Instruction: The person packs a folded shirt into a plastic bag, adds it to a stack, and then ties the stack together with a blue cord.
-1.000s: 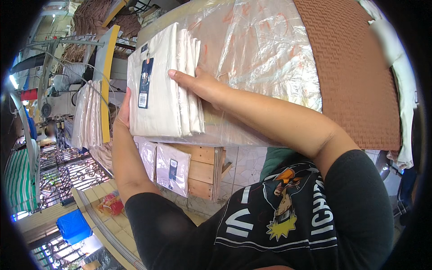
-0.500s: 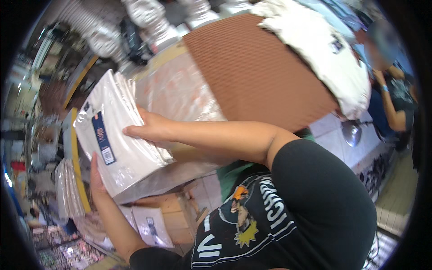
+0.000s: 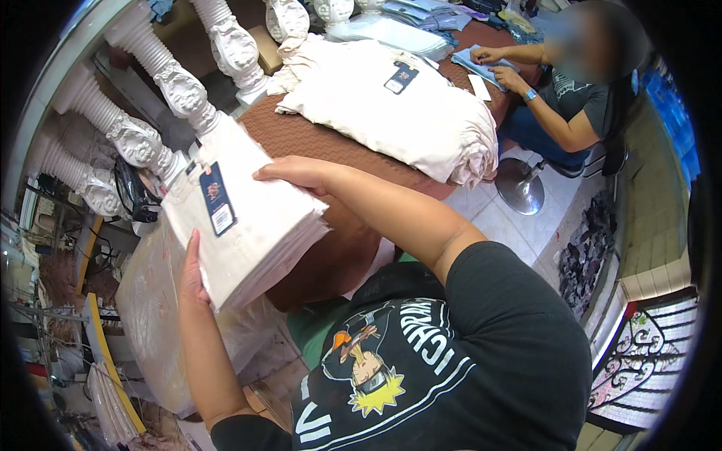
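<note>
Between my two hands is a stack of folded cream shirts (image 3: pixel 259 225), held tilted above the near left end of a brown-covered table (image 3: pixel 350 154). A dark navy hang tag (image 3: pixel 217 198) lies on the top shirt. My left hand (image 3: pixel 194 272) grips the near left side, its thumb lying along the top. At the far right side my right hand (image 3: pixel 295 174) is closed on the stack, thumb on top; its other fingers are partly hidden. Past it, a loose pile of cream shirts (image 3: pixel 383 101) with another navy tag spreads over the table.
Across the table's right end, a seated co-worker (image 3: pixel 579 98) handles a light blue folded cloth (image 3: pixel 477 64). White carved balusters (image 3: pixel 180 86) line the far left. Clear plastic sheeting (image 3: pixel 154 316) covers something below the stack. A round metal stool base (image 3: pixel 520 186) stands on the tiles.
My view has swung to the right, bringing the table and co-worker further into sight. The stack has come along in both hands, from over the plastic sheeting to beside the brown cover.
</note>
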`<state>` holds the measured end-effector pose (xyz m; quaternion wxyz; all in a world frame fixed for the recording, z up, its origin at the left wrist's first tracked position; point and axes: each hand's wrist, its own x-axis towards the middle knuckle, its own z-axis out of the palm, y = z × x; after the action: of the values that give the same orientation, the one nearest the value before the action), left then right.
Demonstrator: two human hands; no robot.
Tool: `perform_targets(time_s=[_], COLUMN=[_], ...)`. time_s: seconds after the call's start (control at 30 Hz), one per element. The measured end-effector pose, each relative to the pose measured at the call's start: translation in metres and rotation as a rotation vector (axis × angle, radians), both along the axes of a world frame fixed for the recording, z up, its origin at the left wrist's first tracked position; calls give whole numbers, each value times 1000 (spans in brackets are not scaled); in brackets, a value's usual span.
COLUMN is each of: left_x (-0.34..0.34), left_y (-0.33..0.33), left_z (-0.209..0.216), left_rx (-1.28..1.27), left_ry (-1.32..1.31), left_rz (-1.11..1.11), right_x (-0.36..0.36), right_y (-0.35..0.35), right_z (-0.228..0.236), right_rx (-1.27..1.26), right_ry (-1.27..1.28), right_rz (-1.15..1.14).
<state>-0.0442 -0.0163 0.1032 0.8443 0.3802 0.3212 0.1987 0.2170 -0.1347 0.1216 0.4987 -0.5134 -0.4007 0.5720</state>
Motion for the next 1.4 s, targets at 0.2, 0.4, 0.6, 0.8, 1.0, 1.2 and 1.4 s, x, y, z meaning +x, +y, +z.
perform_targets(time_s=[0.2, 0.4, 0.6, 0.8, 1.0, 1.2, 1.4], left_x=[25, 37, 33, 25, 29, 26, 33], left_y=[-14, -25, -13, 14, 5, 5, 2], left_z=[-31, -9, -12, -37, -17, -24, -19], left_rx=[47, 226, 249, 330, 159, 279, 197], left_ry=[62, 283, 130, 48, 60, 25, -5], left_rz=[-2, 181, 260, 264, 241, 281, 228], right_x=[29, 43, 44, -5, 2, -13, -12], right_y=[8, 6, 16, -9, -11, -31, -32], right_z=[-75, -76, -85, -54, -58, -37, -48], right_rx=[5, 4, 232, 256, 142, 159, 107], right_ry=[192, -34, 132, 70, 70, 8, 77], right_rz=[-69, -27, -288, -299, -318, -263, -259])
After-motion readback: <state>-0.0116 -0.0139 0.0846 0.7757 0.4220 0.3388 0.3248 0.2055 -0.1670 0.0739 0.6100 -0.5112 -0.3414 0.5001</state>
